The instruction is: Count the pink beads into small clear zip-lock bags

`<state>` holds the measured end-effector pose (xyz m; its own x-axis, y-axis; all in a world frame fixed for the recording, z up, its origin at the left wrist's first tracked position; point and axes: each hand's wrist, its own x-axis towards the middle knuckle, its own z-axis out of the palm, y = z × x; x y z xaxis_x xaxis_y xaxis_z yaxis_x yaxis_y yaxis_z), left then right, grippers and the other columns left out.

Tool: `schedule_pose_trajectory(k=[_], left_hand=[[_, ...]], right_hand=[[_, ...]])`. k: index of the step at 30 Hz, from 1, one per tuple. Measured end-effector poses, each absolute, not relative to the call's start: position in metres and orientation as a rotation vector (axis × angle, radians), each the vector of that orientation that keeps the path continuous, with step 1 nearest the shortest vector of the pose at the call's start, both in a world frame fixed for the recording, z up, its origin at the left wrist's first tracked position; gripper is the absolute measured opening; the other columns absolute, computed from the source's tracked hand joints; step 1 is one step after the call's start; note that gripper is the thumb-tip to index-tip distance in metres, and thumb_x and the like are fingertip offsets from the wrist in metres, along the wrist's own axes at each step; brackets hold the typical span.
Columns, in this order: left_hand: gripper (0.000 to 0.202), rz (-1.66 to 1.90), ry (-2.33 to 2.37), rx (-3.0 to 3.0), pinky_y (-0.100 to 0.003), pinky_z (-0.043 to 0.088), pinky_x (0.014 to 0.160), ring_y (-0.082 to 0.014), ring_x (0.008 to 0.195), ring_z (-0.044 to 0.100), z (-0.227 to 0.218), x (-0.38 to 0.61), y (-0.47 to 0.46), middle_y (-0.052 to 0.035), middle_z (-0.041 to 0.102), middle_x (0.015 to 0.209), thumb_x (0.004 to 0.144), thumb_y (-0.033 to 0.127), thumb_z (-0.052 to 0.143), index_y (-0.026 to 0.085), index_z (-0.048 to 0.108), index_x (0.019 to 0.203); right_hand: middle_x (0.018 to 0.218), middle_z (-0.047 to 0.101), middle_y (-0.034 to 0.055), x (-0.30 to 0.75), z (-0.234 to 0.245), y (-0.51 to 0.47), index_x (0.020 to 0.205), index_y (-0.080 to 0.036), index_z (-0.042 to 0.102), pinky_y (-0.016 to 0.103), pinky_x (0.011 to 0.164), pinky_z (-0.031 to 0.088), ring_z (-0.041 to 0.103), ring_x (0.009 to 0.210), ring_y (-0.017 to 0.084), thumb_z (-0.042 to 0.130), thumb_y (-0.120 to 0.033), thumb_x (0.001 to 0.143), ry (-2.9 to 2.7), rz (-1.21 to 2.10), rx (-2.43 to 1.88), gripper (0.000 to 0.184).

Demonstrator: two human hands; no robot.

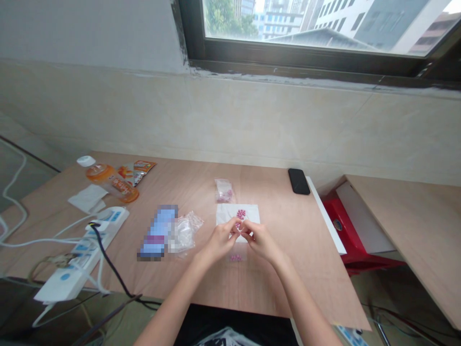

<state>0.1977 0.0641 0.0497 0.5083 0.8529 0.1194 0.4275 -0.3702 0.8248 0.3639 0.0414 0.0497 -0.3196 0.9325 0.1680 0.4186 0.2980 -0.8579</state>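
My left hand [224,237] and my right hand [260,240] meet over a white sheet [252,213], fingertips pinched close together. What lies between the fingers is too small to make out. Small pink beads [241,214] are heaped on the sheet just beyond my fingertips, partly covered by them. Below my hands, nearer to me, a small clear bag [236,252] has more pink beads in it. Another clear bag [224,190] with pink beads lies past the sheet's far edge.
Left of my hands lie crumpled clear plastic bags [186,232] and a blurred phone [157,232]. Farther left are a power strip [86,254] with cables, an orange drink bottle [111,181], a tissue [87,198] and a snack packet [144,166]. A black phone [298,181] rests at the back right.
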Motion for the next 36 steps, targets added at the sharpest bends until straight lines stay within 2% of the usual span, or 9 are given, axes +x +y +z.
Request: schedule_pose_trajectory(k=[3, 9, 14, 18, 22, 25, 28, 32, 36], left_hand=[[0.019, 0.692, 1.098, 1.97, -0.022, 0.044, 0.062, -0.013, 0.064, 0.062, 0.049, 0.197, 0.063, 0.0035, 0.063, 0.067, 0.078, 0.011, 0.051, 0.02, 0.054, 0.095], [0.031, 0.652, 1.089, 1.923, -0.025, 0.048, 0.07, -0.0146, 0.073, 0.066, 0.046, 0.186, 0.06, 0.0009, 0.07, 0.078, 0.083, 0.019, 0.052, 0.023, 0.053, 0.113], [0.015, 0.635, 1.115, 2.004, -0.025, 0.05, 0.072, -0.0163, 0.08, 0.068, 0.047, 0.181, 0.057, -0.0024, 0.072, 0.087, 0.084, 0.019, 0.052, 0.021, 0.062, 0.094], [0.024, 0.627, 1.115, 1.946, -0.026, 0.05, 0.075, -0.016, 0.085, 0.067, 0.048, 0.177, 0.056, -0.0009, 0.071, 0.093, 0.086, 0.026, 0.051, 0.025, 0.057, 0.11], [0.024, 0.572, 1.141, 2.011, -0.026, 0.049, 0.074, -0.0166, 0.086, 0.066, 0.044, 0.172, 0.055, -0.0013, 0.071, 0.093, 0.088, 0.024, 0.048, 0.025, 0.059, 0.109], [0.023, 0.566, 1.14, 2.079, -0.027, 0.048, 0.077, -0.0167, 0.086, 0.065, 0.049, 0.171, 0.055, -0.0019, 0.07, 0.092, 0.086, 0.022, 0.05, 0.024, 0.059, 0.107], [0.022, 0.602, 1.121, 2.098, -0.028, 0.046, 0.08, -0.0165, 0.089, 0.062, 0.067, 0.169, 0.056, -0.0023, 0.068, 0.095, 0.086, 0.022, 0.05, 0.024, 0.06, 0.105], [0.022, 0.639, 1.081, 2.002, -0.026, 0.047, 0.077, -0.0152, 0.085, 0.062, 0.098, 0.167, 0.07, -0.0022, 0.067, 0.093, 0.087, 0.024, 0.046, 0.023, 0.06, 0.104], [0.024, 0.858, 1.142, 1.894, -0.027, 0.047, 0.075, -0.016, 0.085, 0.061, 0.107, 0.17, 0.104, -0.0044, 0.065, 0.095, 0.087, 0.023, 0.041, 0.019, 0.059, 0.101]], right_hand=[[0.072, 0.059, -0.0007, 0.365, 0.05, 0.041, 0.076, -0.019, 0.051, 0.02, 0.057, 0.036, 0.052, 0.062, 0.011, 0.046, -0.011, 0.082, -1.886, 0.942, -1.206, 0.011], [0.066, 0.054, -0.0027, 0.371, 0.049, 0.039, 0.074, -0.018, 0.051, 0.02, 0.056, 0.036, 0.049, 0.059, 0.01, 0.047, -0.012, 0.081, -1.844, 0.967, -1.227, 0.011], [0.068, 0.056, -0.0016, 0.372, 0.048, 0.04, 0.074, -0.018, 0.053, 0.02, 0.057, 0.038, 0.051, 0.062, 0.01, 0.048, -0.015, 0.082, -1.802, 0.994, -1.218, 0.01], [0.069, 0.061, -0.001, 0.376, 0.041, 0.041, 0.083, -0.019, 0.056, 0.021, 0.057, 0.04, 0.055, 0.062, 0.011, 0.051, -0.018, 0.082, -1.747, 1.005, -1.27, 0.005], [0.069, 0.063, -0.0014, 0.379, 0.03, 0.039, 0.091, -0.02, 0.057, 0.022, 0.059, 0.043, 0.058, 0.063, 0.012, 0.054, -0.019, 0.08, -1.697, 1.072, -1.288, 0.011], [0.073, 0.064, -0.0005, 0.382, 0.021, 0.038, 0.103, -0.021, 0.057, 0.024, 0.061, 0.045, 0.06, 0.067, 0.013, 0.057, -0.025, 0.081, -1.639, 1.122, -1.281, 0.022], [0.079, 0.065, 0.0014, 0.388, 0.009, 0.039, 0.112, -0.02, 0.054, 0.023, 0.056, 0.044, 0.059, 0.065, 0.014, 0.062, -0.036, 0.078, -1.515, 1.054, -1.351, 0.038], [0.066, 0.058, -0.0003, 0.396, -0.01, 0.041, 0.1, -0.017, 0.059, 0.023, 0.05, 0.038, 0.049, 0.053, 0.012, 0.055, -0.045, 0.082, -1.366, 0.831, -1.494, 0.033], [0.06, 0.052, -0.0019, 0.397, -0.019, 0.041, 0.09, -0.017, 0.06, 0.023, 0.049, 0.036, 0.047, 0.051, 0.012, 0.052, -0.046, 0.084, -1.39, 0.824, -1.509, 0.031]])
